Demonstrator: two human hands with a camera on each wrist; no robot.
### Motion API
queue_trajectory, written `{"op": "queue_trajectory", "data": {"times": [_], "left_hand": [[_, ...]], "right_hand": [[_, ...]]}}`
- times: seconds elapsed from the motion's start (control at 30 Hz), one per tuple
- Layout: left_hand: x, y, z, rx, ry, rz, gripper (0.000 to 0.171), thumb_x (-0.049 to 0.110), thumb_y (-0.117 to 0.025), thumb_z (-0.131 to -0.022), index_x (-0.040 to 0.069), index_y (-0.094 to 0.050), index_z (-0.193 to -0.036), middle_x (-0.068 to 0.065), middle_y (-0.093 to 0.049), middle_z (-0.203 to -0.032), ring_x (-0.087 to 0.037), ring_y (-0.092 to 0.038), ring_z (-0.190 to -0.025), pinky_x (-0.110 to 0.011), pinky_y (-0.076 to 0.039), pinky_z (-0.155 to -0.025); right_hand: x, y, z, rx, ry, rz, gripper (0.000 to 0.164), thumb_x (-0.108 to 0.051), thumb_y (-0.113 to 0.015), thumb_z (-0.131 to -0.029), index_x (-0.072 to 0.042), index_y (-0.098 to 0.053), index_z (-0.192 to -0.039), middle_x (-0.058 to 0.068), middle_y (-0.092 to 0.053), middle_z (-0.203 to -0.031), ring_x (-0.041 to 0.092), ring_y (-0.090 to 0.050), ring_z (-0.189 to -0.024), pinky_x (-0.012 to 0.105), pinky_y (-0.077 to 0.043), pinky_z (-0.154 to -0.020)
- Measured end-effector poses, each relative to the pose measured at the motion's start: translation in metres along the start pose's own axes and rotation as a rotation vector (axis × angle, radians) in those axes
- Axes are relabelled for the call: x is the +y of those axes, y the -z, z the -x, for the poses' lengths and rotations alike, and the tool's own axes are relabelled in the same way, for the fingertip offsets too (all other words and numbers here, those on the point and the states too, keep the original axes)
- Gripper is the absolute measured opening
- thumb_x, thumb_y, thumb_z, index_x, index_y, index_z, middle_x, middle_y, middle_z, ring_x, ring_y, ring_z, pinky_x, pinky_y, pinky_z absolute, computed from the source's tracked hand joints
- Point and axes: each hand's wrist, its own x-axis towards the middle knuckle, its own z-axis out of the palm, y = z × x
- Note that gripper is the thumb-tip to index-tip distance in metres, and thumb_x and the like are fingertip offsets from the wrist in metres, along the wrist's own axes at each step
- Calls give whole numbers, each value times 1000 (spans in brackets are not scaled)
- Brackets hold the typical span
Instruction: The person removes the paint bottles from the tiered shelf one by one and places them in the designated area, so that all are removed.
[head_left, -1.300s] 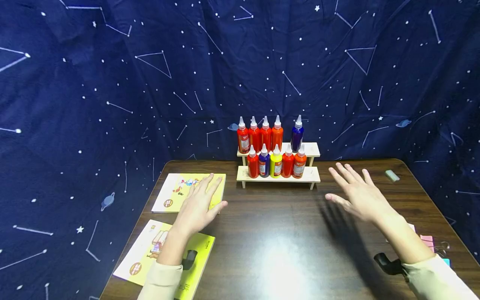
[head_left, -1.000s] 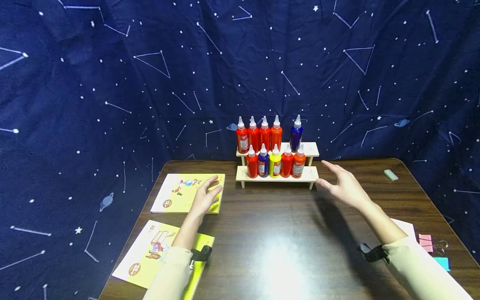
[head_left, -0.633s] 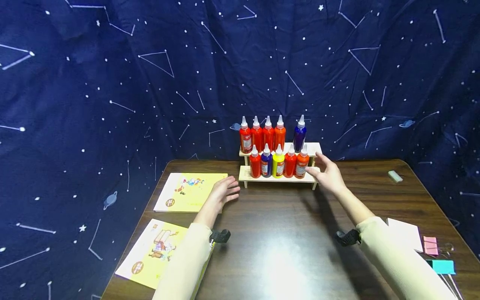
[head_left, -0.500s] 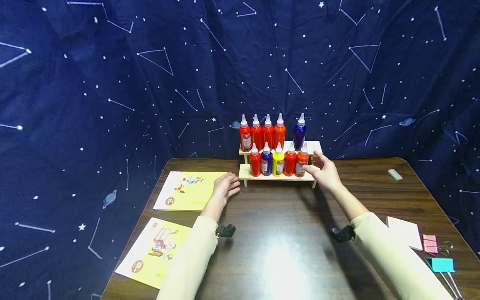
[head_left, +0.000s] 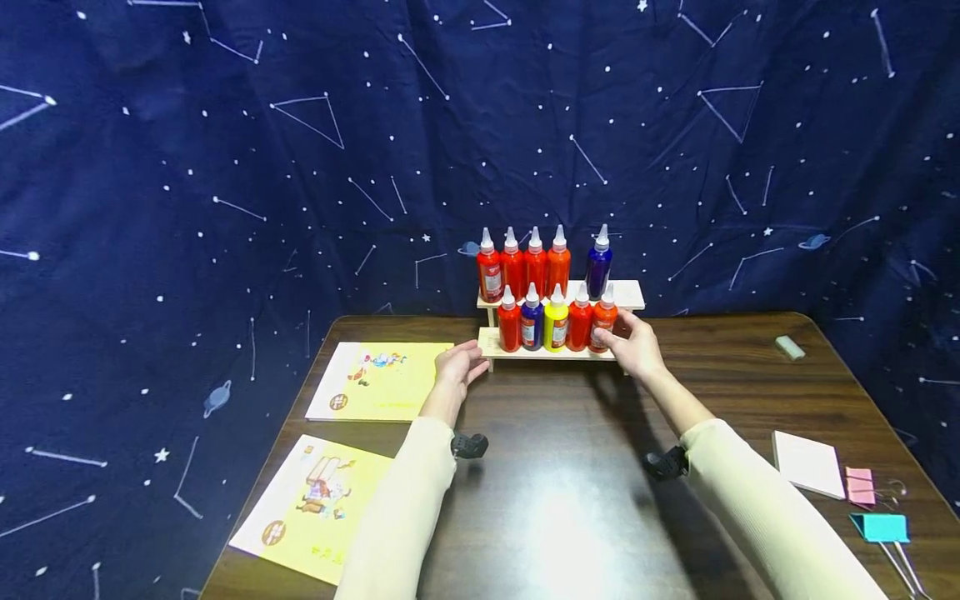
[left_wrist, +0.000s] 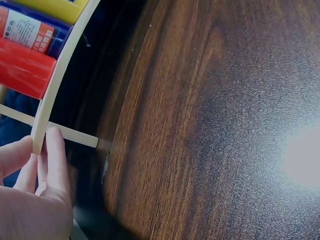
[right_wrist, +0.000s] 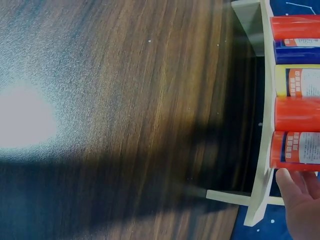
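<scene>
A two-tier wooden display rack stands at the back of the table with several paint bottles in red, orange, blue and yellow, all with white nozzle caps. My left hand holds the left end of the lower shelf. In the left wrist view, its thumb lies over the shelf board and the fingers are underneath. At the other end, my right hand reaches to the orange-red bottle last in the lower row. The right wrist view has its thumb tip right at that bottle's side, fingers stretched beside it.
Two yellow picture books lie at the left of the table. To the right are a small pale block, a white notepad, a pink binder clip and a teal binder clip. A dark starry cloth hangs behind.
Both hands have come forward and inward from over the table to the rack's two ends. The left now grips the lower shelf's end. Rack and bottles stand as before.
</scene>
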Motion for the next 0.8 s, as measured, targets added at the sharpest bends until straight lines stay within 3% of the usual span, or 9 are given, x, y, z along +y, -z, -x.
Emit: {"op": "queue_trajectory", "data": {"times": [0.37, 0.5, 0.63, 0.8], "left_hand": [[2, 1, -4, -29, 21, 43, 41, -13, -53, -87, -8, -55, -127, -24, -54, -130, -27, -58, -107, -29, -60, -84], [2, 2, -6, -35, 15, 26, 41, -12, -53, -87, -8, -55, -128, -25, -54, -130, -26, -58, -104, -30, -59, -85], [0, 4, -7, -34, 13, 35, 39, -11, -54, -88, -9, -55, -127, -25, -55, -128, -22, -61, -95, -31, -59, -86], [-2, 5, -8, -46, 9, 30, 39, -10, -55, -88, -9, -56, -127, -25, -55, -127, -22, -61, -94, -31, -58, -87]], "right_hand": [[-1, -1, 0, 49, 51, -16, 45, -3, -67, -87, 8, -52, -128, 31, -59, -118, 41, -56, -111, 50, -48, -100], [0, 6, 3, 62, 57, -33, 44, -2, -68, -87, 9, -52, -127, 31, -59, -117, 40, -56, -111, 49, -48, -100], [4, 21, 6, 78, 66, -16, 45, -5, -68, -88, 9, -52, -128, 30, -60, -116, 34, -58, -105, 35, -50, -93], [17, 54, 11, 181, 56, 63, 44, -9, -69, -88, 8, -54, -126, 29, -61, -113, 5, -54, -87, 16, -44, -78]]}}
